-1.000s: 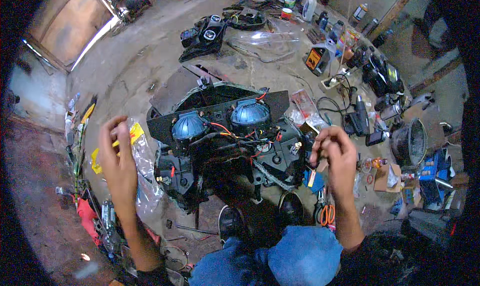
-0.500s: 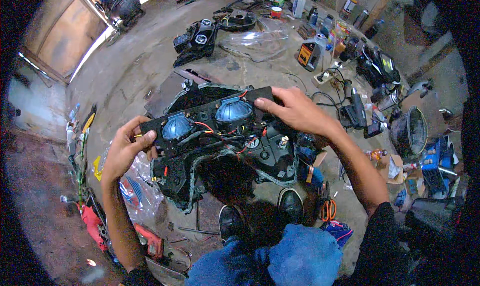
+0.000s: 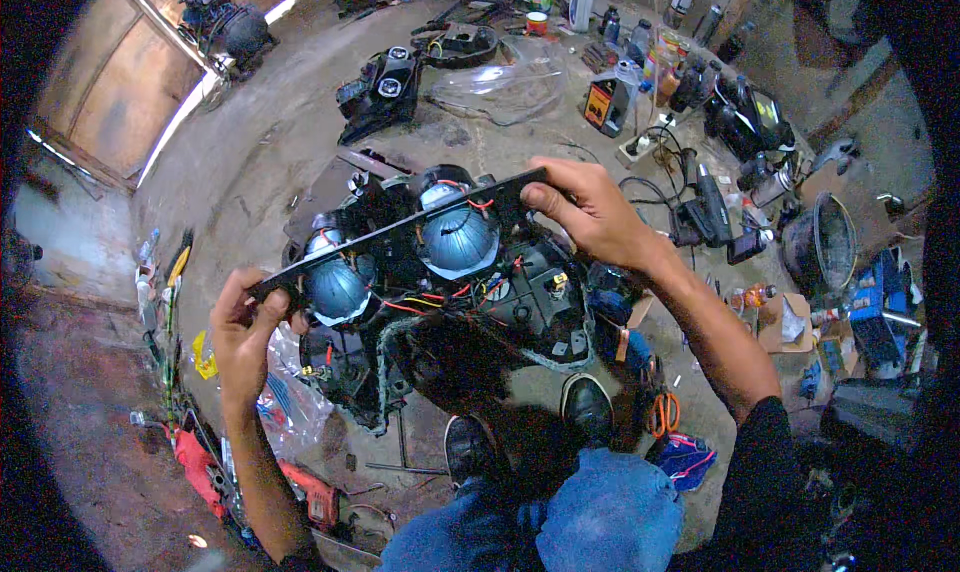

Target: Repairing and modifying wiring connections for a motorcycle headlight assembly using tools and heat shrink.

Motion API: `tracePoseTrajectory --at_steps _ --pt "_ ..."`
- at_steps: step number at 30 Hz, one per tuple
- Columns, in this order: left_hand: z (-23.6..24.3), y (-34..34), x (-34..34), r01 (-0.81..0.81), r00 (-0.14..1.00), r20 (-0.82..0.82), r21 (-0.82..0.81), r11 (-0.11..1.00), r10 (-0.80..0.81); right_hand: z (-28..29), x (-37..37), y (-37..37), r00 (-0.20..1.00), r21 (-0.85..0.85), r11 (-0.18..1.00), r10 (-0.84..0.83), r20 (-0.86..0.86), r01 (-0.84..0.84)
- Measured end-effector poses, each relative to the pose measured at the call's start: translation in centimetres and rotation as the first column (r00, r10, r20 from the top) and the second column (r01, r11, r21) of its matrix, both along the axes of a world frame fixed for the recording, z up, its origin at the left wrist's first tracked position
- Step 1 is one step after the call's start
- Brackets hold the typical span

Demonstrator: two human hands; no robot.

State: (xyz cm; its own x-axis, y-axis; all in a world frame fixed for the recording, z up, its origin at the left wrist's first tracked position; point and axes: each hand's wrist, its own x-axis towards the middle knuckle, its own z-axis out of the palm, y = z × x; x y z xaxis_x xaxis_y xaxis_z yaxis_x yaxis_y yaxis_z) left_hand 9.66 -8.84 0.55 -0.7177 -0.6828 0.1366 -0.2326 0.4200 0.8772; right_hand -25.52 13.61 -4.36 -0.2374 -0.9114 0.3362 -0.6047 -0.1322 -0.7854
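Note:
Both hands grip a narrow black plate (image 3: pixel 395 231), turned nearly edge-on and slanting up to the right. My left hand (image 3: pixel 243 337) pinches its lower left end between thumb and fingers. At the upper right end, my right hand (image 3: pixel 590 210) holds it with the thumb on the near side. Two round silver-blue projector lamps (image 3: pixel 458 240) are set in the plate, with red and yellow wires around them. Beneath lies a black headlight housing (image 3: pixel 548 297) with grey sealant along its rim; the plate and lamps cover part of it.
My shoes (image 3: pixel 587 412) are just below the housing. Around them lie a T-handle wrench (image 3: pixel 403 462), a red power tool (image 3: pixel 316 498) and orange-handled scissors (image 3: pixel 664 413). A heat gun (image 3: pixel 704 210), a jug (image 3: pixel 606 104) and a tub (image 3: pixel 820 238) are at right. Another black headlight (image 3: pixel 380 94) lies farther off.
Both hands have tilted the plate from showing its broad face to nearly edge-on, turning the lamps with it. Its left end is lower and farther left.

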Motion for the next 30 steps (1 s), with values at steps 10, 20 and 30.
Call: tracePoseTrajectory --at_steps 10,20,30 --pt "-3.3 0.1 0.9 -0.124 0.976 -0.208 -0.28 0.952 0.065 -1.3 0.1 -1.2 0.949 -0.339 0.94 -0.141 -0.281 0.039" --pt "-5.4 0.5 0.4 -0.181 0.952 -0.286 -0.245 0.953 0.107 -2.5 -0.1 -2.8 0.95 -0.44 0.896 -0.185 -0.251 0.058" --pt "-5.0 1.0 -0.3 -0.161 0.953 -0.296 -0.298 0.941 0.07 -2.5 -0.4 -2.5 0.938 -0.414 0.908 -0.197 -0.286 0.065"
